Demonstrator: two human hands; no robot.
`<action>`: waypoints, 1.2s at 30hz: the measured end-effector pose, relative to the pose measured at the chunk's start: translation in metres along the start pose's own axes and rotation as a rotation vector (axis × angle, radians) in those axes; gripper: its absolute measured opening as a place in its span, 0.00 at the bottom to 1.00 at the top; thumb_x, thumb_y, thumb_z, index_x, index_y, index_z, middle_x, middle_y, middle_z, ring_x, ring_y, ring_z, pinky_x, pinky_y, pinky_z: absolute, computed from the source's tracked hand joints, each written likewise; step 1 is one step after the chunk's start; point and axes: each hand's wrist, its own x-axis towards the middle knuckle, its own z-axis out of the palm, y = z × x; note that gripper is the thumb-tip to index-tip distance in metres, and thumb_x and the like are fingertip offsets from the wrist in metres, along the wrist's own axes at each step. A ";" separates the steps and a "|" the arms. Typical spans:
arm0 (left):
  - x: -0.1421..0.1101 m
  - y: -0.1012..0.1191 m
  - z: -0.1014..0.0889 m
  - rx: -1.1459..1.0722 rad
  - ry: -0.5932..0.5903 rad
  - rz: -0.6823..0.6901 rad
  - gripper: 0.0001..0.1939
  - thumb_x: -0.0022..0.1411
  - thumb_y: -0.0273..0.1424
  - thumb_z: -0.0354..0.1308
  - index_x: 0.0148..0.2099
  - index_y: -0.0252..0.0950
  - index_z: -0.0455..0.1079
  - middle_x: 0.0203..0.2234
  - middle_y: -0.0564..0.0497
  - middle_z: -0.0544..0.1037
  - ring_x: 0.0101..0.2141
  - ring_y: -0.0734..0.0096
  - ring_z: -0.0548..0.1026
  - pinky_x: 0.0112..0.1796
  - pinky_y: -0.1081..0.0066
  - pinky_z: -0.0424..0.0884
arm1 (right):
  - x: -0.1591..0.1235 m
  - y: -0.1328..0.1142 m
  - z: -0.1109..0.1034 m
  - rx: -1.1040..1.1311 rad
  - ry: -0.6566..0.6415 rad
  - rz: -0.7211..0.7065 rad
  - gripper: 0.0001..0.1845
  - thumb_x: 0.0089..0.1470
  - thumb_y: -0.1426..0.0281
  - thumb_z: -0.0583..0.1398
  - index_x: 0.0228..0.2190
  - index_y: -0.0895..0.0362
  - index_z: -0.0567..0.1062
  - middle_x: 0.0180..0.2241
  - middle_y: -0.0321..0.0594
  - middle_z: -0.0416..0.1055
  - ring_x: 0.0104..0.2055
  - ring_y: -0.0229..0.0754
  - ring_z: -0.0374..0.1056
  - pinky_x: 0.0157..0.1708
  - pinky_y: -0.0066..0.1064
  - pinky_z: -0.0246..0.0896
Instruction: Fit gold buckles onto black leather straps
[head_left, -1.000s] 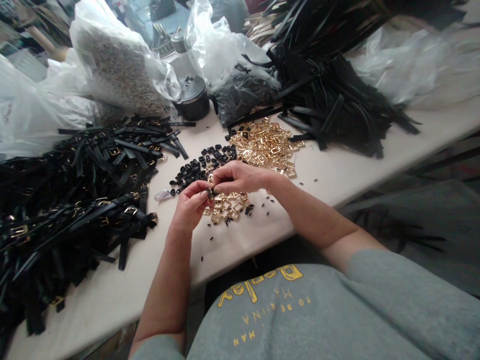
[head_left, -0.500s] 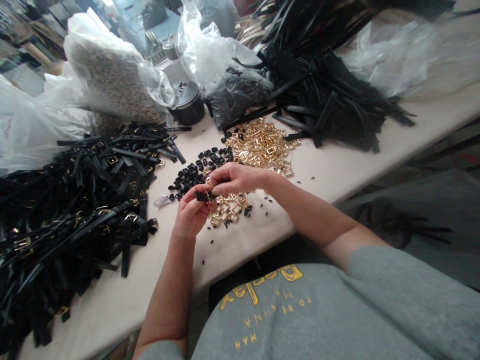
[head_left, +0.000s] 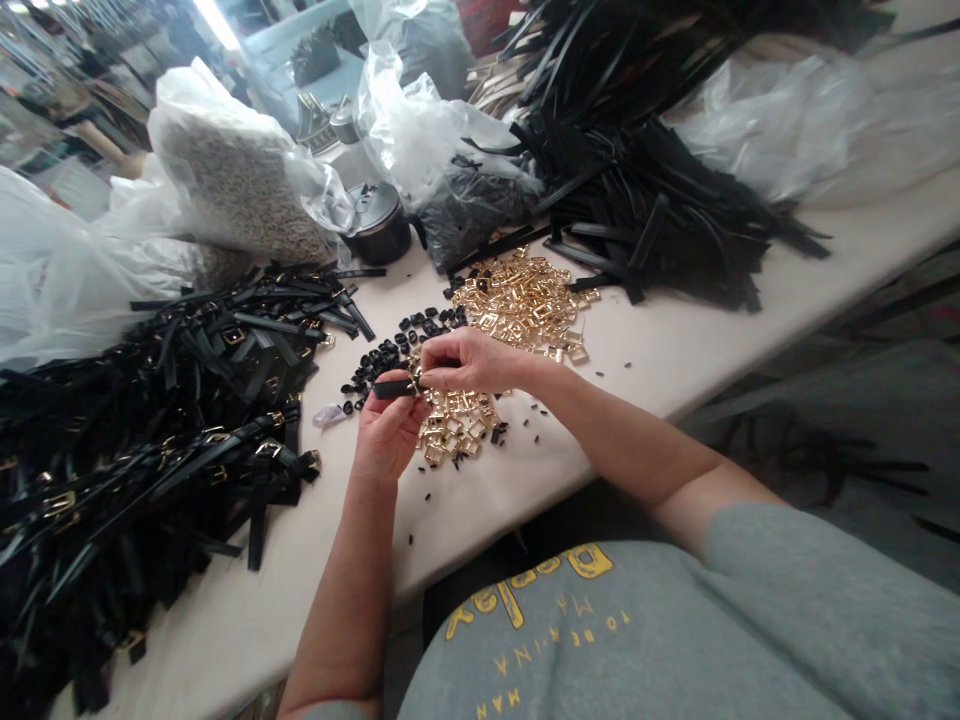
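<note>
My left hand [head_left: 388, 430] is closed around a short black strap [head_left: 393, 389] that sticks out to the left above my fingers. My right hand [head_left: 469, 362] pinches the strap's right end, where a small gold buckle shows at my fingertips. Both hands hover above a small heap of gold buckles [head_left: 452, 428] on the white table [head_left: 660, 350]. Just beyond them lie a scatter of black loops [head_left: 397, 347] and a bigger pile of gold buckles [head_left: 525, 298].
A large pile of black straps with gold buckles [head_left: 150, 420] fills the left of the table. Another heap of plain black straps [head_left: 652, 200] lies at the back right. Clear plastic bags [head_left: 232, 170] and a dark round pot [head_left: 379, 222] stand behind. Tiny black bits dot the tabletop.
The black strap has come out further to the left between my hands, and my hands have drawn slightly apart. The view has tilted a little.
</note>
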 end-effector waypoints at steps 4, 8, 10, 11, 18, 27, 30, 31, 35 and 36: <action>0.007 -0.002 -0.003 -0.026 0.081 -0.013 0.18 0.42 0.30 0.76 0.37 0.37 0.77 0.28 0.54 0.79 0.24 0.81 0.74 0.28 0.82 0.72 | 0.001 0.000 0.013 -0.095 0.118 -0.065 0.09 0.55 0.68 0.63 0.38 0.59 0.72 0.30 0.33 0.69 0.31 0.33 0.61 0.32 0.27 0.56; 0.008 -0.004 -0.002 -0.002 0.139 -0.001 0.17 0.43 0.30 0.76 0.36 0.36 0.76 0.30 0.52 0.80 0.26 0.79 0.76 0.27 0.82 0.72 | -0.001 0.002 0.023 -0.291 0.206 -0.085 0.10 0.54 0.67 0.65 0.37 0.58 0.73 0.32 0.34 0.72 0.33 0.34 0.65 0.35 0.28 0.56; 0.007 -0.005 -0.001 -0.018 0.150 0.008 0.17 0.42 0.30 0.77 0.35 0.35 0.76 0.29 0.53 0.80 0.25 0.81 0.76 0.27 0.83 0.72 | -0.001 0.003 0.027 -0.321 0.236 -0.083 0.09 0.54 0.67 0.65 0.36 0.57 0.73 0.33 0.34 0.73 0.33 0.35 0.66 0.35 0.28 0.56; 0.007 -0.006 0.000 -0.034 0.153 0.014 0.17 0.41 0.30 0.77 0.34 0.35 0.76 0.28 0.53 0.80 0.25 0.81 0.76 0.27 0.84 0.72 | -0.001 0.004 0.028 -0.321 0.247 -0.090 0.08 0.54 0.68 0.64 0.36 0.57 0.73 0.33 0.34 0.73 0.34 0.35 0.66 0.35 0.28 0.56; 0.008 -0.011 -0.008 -0.038 0.100 0.014 0.19 0.41 0.32 0.78 0.36 0.35 0.76 0.32 0.52 0.81 0.30 0.80 0.78 0.33 0.85 0.73 | 0.002 0.009 0.035 -0.201 0.245 -0.131 0.07 0.55 0.68 0.62 0.33 0.57 0.69 0.31 0.34 0.69 0.33 0.35 0.64 0.36 0.29 0.59; 0.006 -0.013 -0.009 0.060 0.106 0.093 0.16 0.47 0.35 0.74 0.39 0.37 0.77 0.38 0.48 0.82 0.35 0.73 0.80 0.36 0.79 0.75 | 0.003 0.013 0.033 -0.217 0.170 -0.090 0.07 0.55 0.68 0.60 0.31 0.57 0.66 0.30 0.34 0.65 0.32 0.36 0.62 0.36 0.31 0.57; 0.007 -0.009 -0.013 0.059 0.080 0.053 0.16 0.50 0.36 0.72 0.41 0.37 0.78 0.39 0.47 0.82 0.35 0.73 0.80 0.36 0.78 0.76 | 0.004 0.014 0.030 -0.175 0.178 -0.094 0.07 0.55 0.69 0.61 0.32 0.57 0.66 0.31 0.35 0.66 0.34 0.37 0.62 0.37 0.31 0.57; 0.008 -0.008 -0.015 0.054 0.072 0.035 0.17 0.51 0.37 0.72 0.42 0.36 0.78 0.38 0.47 0.82 0.34 0.74 0.80 0.36 0.78 0.76 | 0.004 0.015 0.028 -0.166 0.172 -0.094 0.07 0.55 0.69 0.61 0.32 0.57 0.66 0.31 0.35 0.67 0.34 0.36 0.62 0.37 0.31 0.57; 0.011 -0.007 -0.020 0.057 0.073 -0.016 0.18 0.48 0.36 0.74 0.40 0.36 0.77 0.33 0.50 0.82 0.29 0.78 0.78 0.32 0.81 0.75 | 0.004 0.012 0.021 -0.163 0.092 -0.072 0.06 0.54 0.69 0.61 0.33 0.59 0.69 0.31 0.35 0.68 0.32 0.35 0.62 0.37 0.31 0.58; 0.011 -0.007 -0.020 0.060 0.080 -0.027 0.18 0.46 0.35 0.75 0.39 0.36 0.77 0.32 0.51 0.82 0.28 0.78 0.78 0.32 0.81 0.75 | 0.003 0.011 0.020 -0.161 0.068 -0.063 0.05 0.55 0.70 0.60 0.33 0.59 0.69 0.31 0.36 0.69 0.33 0.35 0.63 0.37 0.30 0.58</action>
